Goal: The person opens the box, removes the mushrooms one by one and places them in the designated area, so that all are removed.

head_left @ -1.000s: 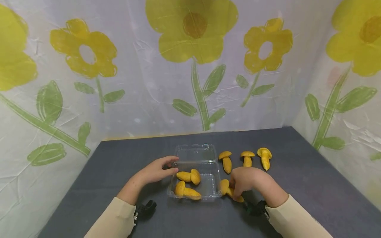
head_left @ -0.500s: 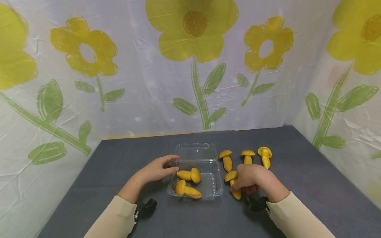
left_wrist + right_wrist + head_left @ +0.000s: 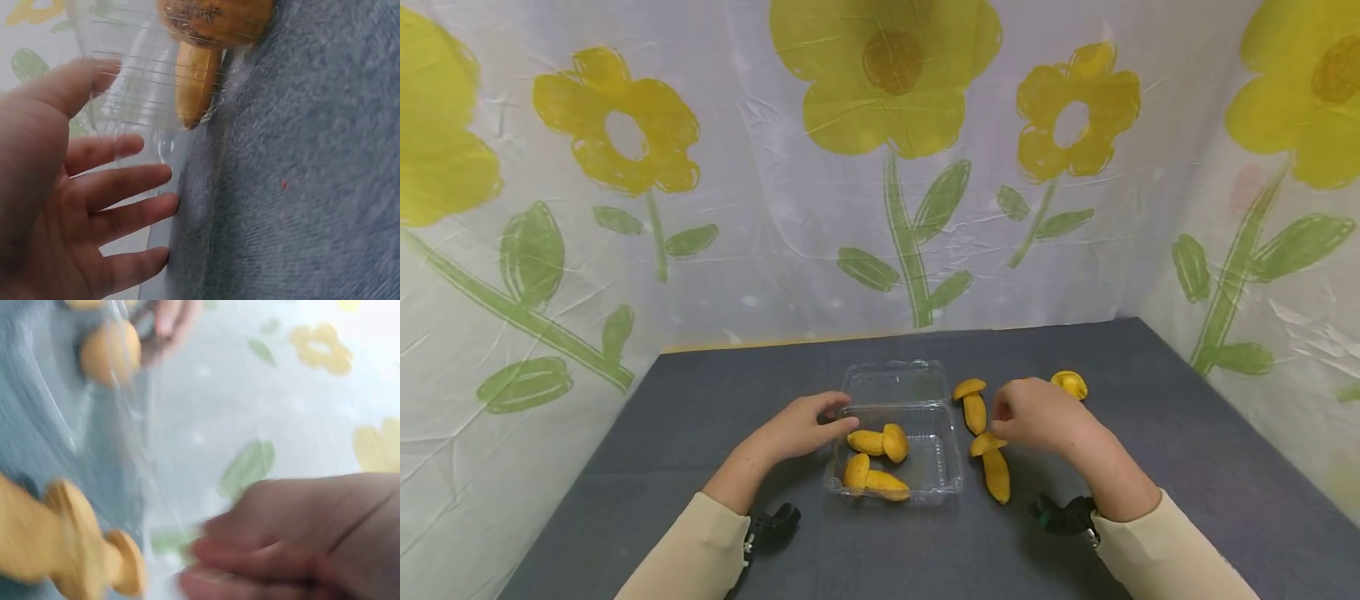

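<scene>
A clear plastic clamshell box (image 3: 927,457) lies with its lid folded back in the head view. Inside are two yellow mushrooms, one farther back (image 3: 893,443) and one at the front (image 3: 880,482). My left hand (image 3: 801,429) rests at the box's left side, fingers extended; in the left wrist view the thumb (image 3: 78,84) overlaps the clear wall. Loosely bent and holding nothing visible, my right hand (image 3: 1041,412) is over the row of mushrooms right of the box. Just below it lies a mushroom (image 3: 997,475), cap toward the back. The hand hides the row's middle mushroom.
Another mushroom (image 3: 974,410) lies beside the box's back right corner, and one more (image 3: 1070,384) shows partly behind the right hand. The dark grey table (image 3: 722,379) ends at a flower-printed cloth backdrop (image 3: 737,250) behind and on both sides.
The right hand turned one mushroom from lying sideways to cap-to-the-back beside the box, let go of it, and moved back over the row. The left hand stays at the box.
</scene>
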{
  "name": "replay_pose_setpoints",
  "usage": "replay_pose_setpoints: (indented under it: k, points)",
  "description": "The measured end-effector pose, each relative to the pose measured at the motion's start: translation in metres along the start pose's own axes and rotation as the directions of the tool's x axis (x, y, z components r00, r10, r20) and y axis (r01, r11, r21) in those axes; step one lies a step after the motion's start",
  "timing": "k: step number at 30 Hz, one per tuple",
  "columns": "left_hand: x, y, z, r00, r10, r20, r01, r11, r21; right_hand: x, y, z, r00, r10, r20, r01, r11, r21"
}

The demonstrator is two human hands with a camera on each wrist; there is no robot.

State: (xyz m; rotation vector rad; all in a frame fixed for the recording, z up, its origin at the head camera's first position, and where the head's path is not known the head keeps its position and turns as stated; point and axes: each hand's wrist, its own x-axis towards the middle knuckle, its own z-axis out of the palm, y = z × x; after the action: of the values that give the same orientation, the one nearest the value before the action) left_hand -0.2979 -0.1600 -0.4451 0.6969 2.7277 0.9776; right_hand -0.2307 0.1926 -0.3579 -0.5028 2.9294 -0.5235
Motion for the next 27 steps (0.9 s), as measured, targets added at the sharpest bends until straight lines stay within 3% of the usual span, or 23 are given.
replay_pose_setpoints:
  k: [4, 7, 13, 18, 22, 27]
  points:
    - [0.001, 0.003, 0.0, 0.999, 0.017, -0.042, -0.016, 1.0, 0.025, 0.013, -0.02, 0.022, 0.975, -0.137, -0.177, 0.152, 0.986, 0.075]
    - [0.003, 0.005, 0.001, 0.998, 0.025, -0.06, -0.023, 0.999, 0.037, 0.019, -0.032, 0.041, 0.953, -0.212, -0.214, 0.243, 0.961, 0.128]
    - [0.004, 0.008, 0.002, 0.996, 0.025, -0.089, -0.02, 0.998, 0.055, 0.025, -0.045, 0.066, 0.936, -0.309, -0.171, 0.336, 0.927, 0.165]
    - [0.004, 0.009, 0.002, 0.995, 0.006, -0.097, 0.001, 0.998, 0.068, 0.028, -0.047, 0.077, 0.927, -0.351, -0.136, 0.363, 0.928, 0.084]
    - [0.002, 0.01, 0.004, 0.993, 0.001, -0.114, 0.009, 0.996, 0.083, 0.027, -0.049, 0.081, 0.906, -0.418, -0.066, 0.419, 0.908, 0.001]
    - [0.001, 0.011, 0.007, 0.993, 0.012, -0.117, 0.001, 0.994, 0.112, 0.023, -0.05, 0.081, 0.898, -0.44, -0.011, 0.44, 0.898, -0.002]
